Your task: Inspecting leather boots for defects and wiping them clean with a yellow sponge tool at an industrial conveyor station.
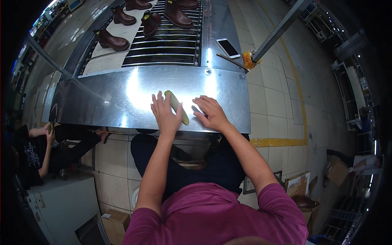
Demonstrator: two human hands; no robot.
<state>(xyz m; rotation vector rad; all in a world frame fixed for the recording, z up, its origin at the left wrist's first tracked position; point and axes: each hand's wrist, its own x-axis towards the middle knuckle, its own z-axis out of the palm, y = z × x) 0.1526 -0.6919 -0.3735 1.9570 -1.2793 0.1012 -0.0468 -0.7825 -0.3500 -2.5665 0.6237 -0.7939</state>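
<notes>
Insole [177,107], yellow-green, long and narrow, lies flat on the steel table [102,102], near its front edge. Left hand [165,115] lies on the near end of it, palm down, fingers spread flat; grip wide, pressing rather than clasping. Far end of the insole sticks out past the fingertips, angled up and to the left. Right hand [210,112] just right of the insole, also flat on the table, fingers splayed toward it; grip wide, holding nothing. Can't tell whether its fingertips touch the insole.

Beyond the hands: roller conveyor [167,41] running away from the table, brown ankle boots [111,40] standing on it and on the pale board beside it. Up and right of the right hand, well apart: phone [228,47] face up on a steel strip, thin stick [230,61] next to it, yellow-orange bundle [248,59] at the foot of a slanted metal post [277,30].

Far left of the left hand, below table level: another person in a dark shirt [28,155], seated, one hand raised near the table corner.
</notes>
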